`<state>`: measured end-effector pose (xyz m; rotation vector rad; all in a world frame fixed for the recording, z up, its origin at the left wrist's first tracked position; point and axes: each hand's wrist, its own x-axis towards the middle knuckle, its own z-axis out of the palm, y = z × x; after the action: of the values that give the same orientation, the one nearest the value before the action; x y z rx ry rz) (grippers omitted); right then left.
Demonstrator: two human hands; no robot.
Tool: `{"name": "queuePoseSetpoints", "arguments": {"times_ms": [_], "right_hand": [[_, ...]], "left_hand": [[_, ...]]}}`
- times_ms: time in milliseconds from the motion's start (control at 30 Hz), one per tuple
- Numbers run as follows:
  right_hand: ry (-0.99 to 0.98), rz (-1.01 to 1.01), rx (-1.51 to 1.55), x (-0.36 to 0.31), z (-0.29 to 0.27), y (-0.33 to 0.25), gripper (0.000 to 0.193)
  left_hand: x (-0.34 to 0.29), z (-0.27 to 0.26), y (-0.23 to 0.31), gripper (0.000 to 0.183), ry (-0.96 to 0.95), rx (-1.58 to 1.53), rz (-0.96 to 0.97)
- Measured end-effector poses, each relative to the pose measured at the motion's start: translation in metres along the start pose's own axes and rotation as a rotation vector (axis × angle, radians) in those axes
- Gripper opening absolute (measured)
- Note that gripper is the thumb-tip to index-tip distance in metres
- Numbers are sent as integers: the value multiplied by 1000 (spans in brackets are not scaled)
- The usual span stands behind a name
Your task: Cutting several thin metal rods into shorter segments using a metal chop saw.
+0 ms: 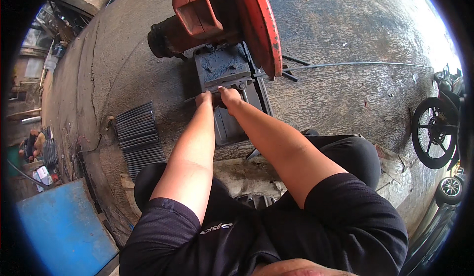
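A red chop saw (pixel 264 24) stands on the ground in front of me, its worn handle (pixel 197 14) raised over a dark metal base (pixel 229 130). A long thin metal rod (pixel 355 64) lies across the base and runs far out to the right. My left hand (pixel 204 98) is closed round the rod's left end, at the front of the saw's clamp. Close beside it, my right hand (pixel 230 98) is closed near the clamp screw (pixel 242 86); what its fingers hold is hidden. Dark grit (pixel 219 61) covers the back of the base.
A row of cut dark rods (pixel 140 138) lies left of the saw. Two short dark bars (pixel 291 73) rest behind the long rod. At far left is a blue panel (pixel 69 226); at right stands a motorcycle wheel (pixel 434 133). A cable (pixel 106 98) trails along the left.
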<state>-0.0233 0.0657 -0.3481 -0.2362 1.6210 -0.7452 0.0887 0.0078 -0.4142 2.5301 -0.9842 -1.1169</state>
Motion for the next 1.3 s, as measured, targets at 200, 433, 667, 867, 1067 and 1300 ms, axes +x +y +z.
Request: {"name": "queuePoseSetpoints", "arguments": {"times_ms": [200, 433, 667, 867, 1067, 1300], "right_hand": [[-1, -9, -5, 6, 0, 2, 57], [-16, -22, 15, -3, -2, -2, 57], [-23, -47, 2, 15, 2, 8, 58], [-51, -51, 54, 27, 3, 13, 59], [-16, -35, 14, 17, -1, 8, 59], [-52, -28, 75, 29, 1, 13, 60]], "left_hand": [[-6, -3, 5, 40, 61, 51, -17], [-41, -19, 15, 39, 50, -68, -31], [-31, -13, 14, 37, 68, 2, -17], [-14, -1, 6, 39, 44, -120, -75], [-11, -2, 10, 40, 120, 135, -21], [-20, -5, 8, 40, 129, 52, 26]]}}
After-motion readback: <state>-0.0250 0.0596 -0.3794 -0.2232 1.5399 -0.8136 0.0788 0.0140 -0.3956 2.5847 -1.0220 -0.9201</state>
